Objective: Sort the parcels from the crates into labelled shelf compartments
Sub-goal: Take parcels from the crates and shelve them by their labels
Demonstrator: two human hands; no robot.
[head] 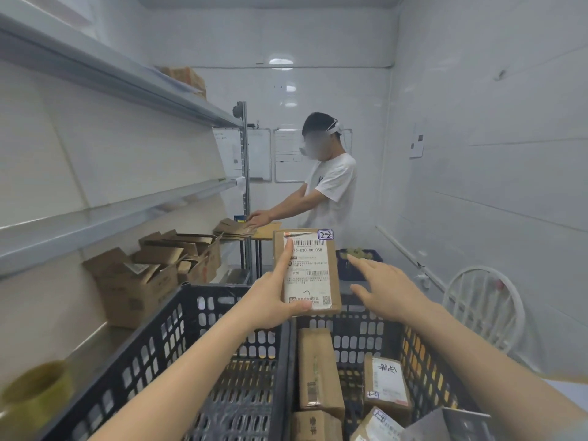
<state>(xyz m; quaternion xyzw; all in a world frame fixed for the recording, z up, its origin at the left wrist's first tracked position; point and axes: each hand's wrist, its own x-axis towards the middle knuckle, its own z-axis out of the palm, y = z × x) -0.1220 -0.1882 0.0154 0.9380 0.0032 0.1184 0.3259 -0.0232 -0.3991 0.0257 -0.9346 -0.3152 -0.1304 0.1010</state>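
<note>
left grip clasps a flat rectangular cardboard parcel upright, forefinger along its white label. right grip, fingers spread and empty, hovers just right of it, above the black perforated plastic crate.

You've got matt brown cardboard parcels with smooth white paper labels, black perforated plastic crates, grey painted metal shelves, glossy white walls.
</note>
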